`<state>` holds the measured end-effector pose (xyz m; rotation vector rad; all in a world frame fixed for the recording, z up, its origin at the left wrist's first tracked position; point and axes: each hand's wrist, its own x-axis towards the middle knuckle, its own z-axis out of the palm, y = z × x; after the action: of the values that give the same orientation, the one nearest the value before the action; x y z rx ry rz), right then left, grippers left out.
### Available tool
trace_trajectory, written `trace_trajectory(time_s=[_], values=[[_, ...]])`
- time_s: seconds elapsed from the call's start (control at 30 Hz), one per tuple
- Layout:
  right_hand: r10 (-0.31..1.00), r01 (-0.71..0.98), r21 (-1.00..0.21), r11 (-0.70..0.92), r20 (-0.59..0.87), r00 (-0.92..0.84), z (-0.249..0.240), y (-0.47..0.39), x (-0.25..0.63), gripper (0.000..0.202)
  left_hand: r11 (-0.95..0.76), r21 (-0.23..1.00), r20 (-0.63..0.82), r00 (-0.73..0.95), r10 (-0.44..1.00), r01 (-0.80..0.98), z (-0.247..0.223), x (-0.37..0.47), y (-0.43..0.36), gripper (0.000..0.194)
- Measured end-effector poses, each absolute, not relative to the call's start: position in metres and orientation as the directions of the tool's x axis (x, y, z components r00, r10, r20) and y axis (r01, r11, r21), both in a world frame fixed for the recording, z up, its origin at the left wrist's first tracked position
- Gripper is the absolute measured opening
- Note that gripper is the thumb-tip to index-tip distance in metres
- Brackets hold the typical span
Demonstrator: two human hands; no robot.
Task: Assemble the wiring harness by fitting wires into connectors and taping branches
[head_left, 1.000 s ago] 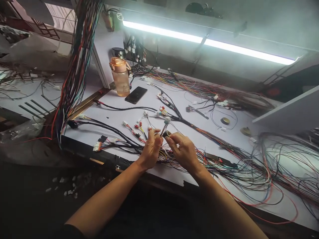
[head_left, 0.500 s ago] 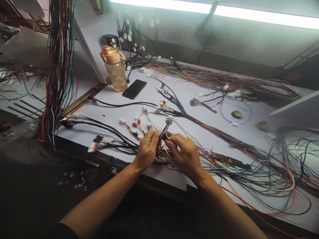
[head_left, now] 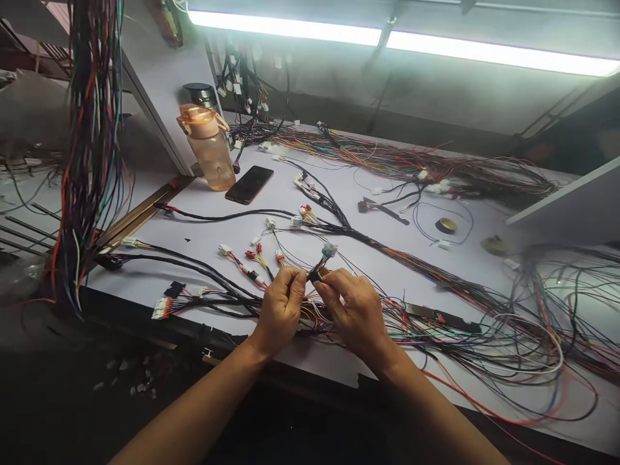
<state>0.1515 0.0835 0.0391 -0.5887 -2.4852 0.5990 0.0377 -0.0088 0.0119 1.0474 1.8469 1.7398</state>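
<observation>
Holding a short wire bundle (head_left: pixel 318 262) at mid-frame, pinched in the left hand's (head_left: pixel 279 311) grip, slanting lower left to upper right along its long axis, with one white-green connector (head_left: pixel 330 249) pointing up. Pinching black tape (head_left: pixel 316 276) beside the wires in the right hand (head_left: pixel 357 313). Beyond, on the bench (head_left: pixel 217 231), one smartphone (head_left: pixel 250 185) and two bottles (head_left: pixel 209 158) upper left; two small rolls (head_left: pixel 446 225) at right.

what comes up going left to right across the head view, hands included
Hanging wire bundle → orange-lidded bottle → left hand → right hand → tape roll lying on the table → slanted white panel
</observation>
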Motion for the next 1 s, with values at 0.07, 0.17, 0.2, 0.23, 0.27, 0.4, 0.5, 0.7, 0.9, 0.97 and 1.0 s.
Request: trace_trajectory(time_s=[0.07, 0.17, 0.2, 0.23, 0.27, 0.4, 0.5, 0.7, 0.9, 0.97, 1.0], values=[[0.518, 0.289, -0.521, 0.803, 0.369, -0.772, 0.039, 0.083, 0.151, 0.026, -0.047, 0.962, 0.214, -0.633, 0.744, 0.269, 0.012, 0.038, -0.009, 0.022], [0.527, 0.289, -0.534, 0.795, 0.370, -0.765, 0.038, 0.083, 0.151, 0.026, -0.055, 0.956, 0.228, -0.612, 0.758, 0.289, 0.012, 0.038, -0.011, 0.023], [0.529, 0.290, -0.536, 0.793, 0.370, -0.763, 0.038, 0.083, 0.152, 0.025, -0.066, 0.954, 0.236, -0.601, 0.764, 0.291, 0.013, 0.038, -0.012, 0.025], [0.531, 0.292, -0.535, 0.793, 0.371, -0.762, 0.038, 0.082, 0.152, 0.025, -0.079, 0.953, 0.245, -0.589, 0.770, 0.293, 0.013, 0.038, -0.013, 0.026], [0.533, 0.294, -0.534, 0.793, 0.373, -0.760, 0.038, 0.082, 0.152, 0.026, -0.093, 0.951, 0.255, -0.576, 0.776, 0.296, 0.014, 0.038, -0.013, 0.027], [0.538, 0.299, -0.531, 0.793, 0.378, -0.754, 0.038, 0.081, 0.152, 0.028, -0.111, 0.947, 0.267, -0.550, 0.792, 0.301, 0.018, 0.039, -0.015, 0.019], [0.541, 0.300, -0.538, 0.788, 0.373, -0.754, 0.037, 0.080, 0.151, 0.030, -0.108, 0.945, 0.272, -0.563, 0.781, 0.308, 0.017, 0.040, -0.014, 0.015], [0.529, 0.287, -0.548, 0.786, 0.354, -0.771, 0.037, 0.082, 0.151, 0.030, -0.127, 0.936, 0.308, -0.592, 0.745, 0.328, 0.015, 0.039, -0.012, 0.021], [0.506, 0.163, -0.720, 0.675, 0.291, -0.812, 0.044, 0.091, 0.155, 0.022, -0.163, 0.946, 0.298, -0.555, 0.776, 0.280, 0.016, 0.036, -0.016, 0.021], [0.478, 0.118, -0.790, 0.602, 0.238, -0.846, 0.049, 0.100, 0.156, 0.023, -0.196, 0.939, 0.322, -0.525, 0.788, 0.281, 0.016, 0.036, -0.019, 0.020], [0.428, 0.089, -0.828, 0.554, 0.191, -0.883, 0.052, 0.106, 0.157, 0.024, -0.218, 0.933, 0.340, -0.507, 0.792, 0.285, 0.016, 0.035, -0.020, 0.020]])
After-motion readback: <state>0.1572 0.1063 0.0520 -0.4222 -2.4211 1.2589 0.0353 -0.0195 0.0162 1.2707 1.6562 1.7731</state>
